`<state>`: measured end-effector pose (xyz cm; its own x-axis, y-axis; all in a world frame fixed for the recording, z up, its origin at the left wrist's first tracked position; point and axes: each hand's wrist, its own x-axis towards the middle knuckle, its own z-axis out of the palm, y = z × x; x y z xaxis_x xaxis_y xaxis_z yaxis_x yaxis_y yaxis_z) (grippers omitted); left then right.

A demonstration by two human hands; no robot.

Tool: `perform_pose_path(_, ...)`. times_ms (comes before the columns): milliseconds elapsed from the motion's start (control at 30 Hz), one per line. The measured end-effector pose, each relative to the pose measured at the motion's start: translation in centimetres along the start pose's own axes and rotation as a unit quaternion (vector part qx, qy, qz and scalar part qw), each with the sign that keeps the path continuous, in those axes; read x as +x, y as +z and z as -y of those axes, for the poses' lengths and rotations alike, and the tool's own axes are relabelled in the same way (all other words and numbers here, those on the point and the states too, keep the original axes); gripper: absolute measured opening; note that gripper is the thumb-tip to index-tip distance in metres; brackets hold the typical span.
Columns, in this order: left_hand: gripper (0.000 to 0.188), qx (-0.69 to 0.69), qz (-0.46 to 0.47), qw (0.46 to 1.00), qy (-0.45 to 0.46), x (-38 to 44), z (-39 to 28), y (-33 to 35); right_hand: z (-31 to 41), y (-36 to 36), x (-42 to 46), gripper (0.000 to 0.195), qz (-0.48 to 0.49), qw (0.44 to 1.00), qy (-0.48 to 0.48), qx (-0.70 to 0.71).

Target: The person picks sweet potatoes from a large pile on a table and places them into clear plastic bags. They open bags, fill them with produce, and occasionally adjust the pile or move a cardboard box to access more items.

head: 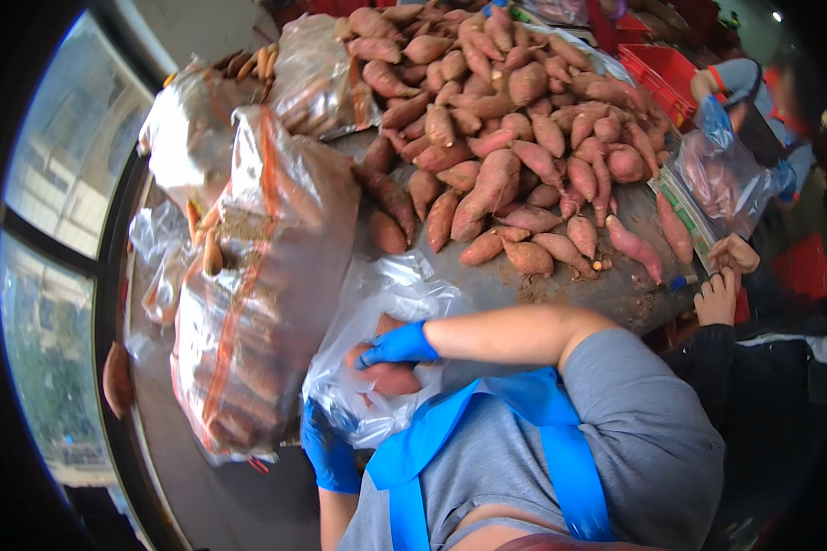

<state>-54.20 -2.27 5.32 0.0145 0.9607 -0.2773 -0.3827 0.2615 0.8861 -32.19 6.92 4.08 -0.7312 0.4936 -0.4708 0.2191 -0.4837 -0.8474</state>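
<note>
Close against my body is a clear plastic bag with sweet potatoes inside. My right hand, in a blue glove, reaches into its mouth and grips a sweet potato. On the bag's near left side, my left hand, also gloved in blue, holds the plastic; its fingertips are partly hidden by the bag. Beyond the bag, a large heap of sweet potatoes covers much of the dark tabletop.
Large filled plastic sacks stand at the left, beside a window. One loose sweet potato lies near the window frame. At the right, a person's bare hands meet by the table edge. Another person with blue gloves holds a filled bag near a red crate.
</note>
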Motion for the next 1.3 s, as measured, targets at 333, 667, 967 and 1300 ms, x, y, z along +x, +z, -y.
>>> perform_pose_path(333,0.041,-0.098,-0.004,0.995,0.033,3.1,-2.9,-4.2,-0.2,-5.9,-8.0,0.041,-0.089,0.724,0.042,-0.683)
perform_pose_path(667,0.038,-0.075,0.028,0.996,0.026,4.6,-8.3,4.9,5.7,0.2,-18.6,0.017,-0.289,0.723,-0.232,-0.583)
perform_pose_path(967,0.025,0.147,0.027,0.988,0.038,8.2,3.7,3.6,4.3,-8.7,-20.2,0.042,0.013,0.871,-0.101,-0.481)
perform_pose_path(1300,0.041,0.692,0.027,0.674,0.259,11.3,15.4,-0.3,4.0,-42.1,-10.7,0.066,-0.610,0.679,-0.109,-0.393)
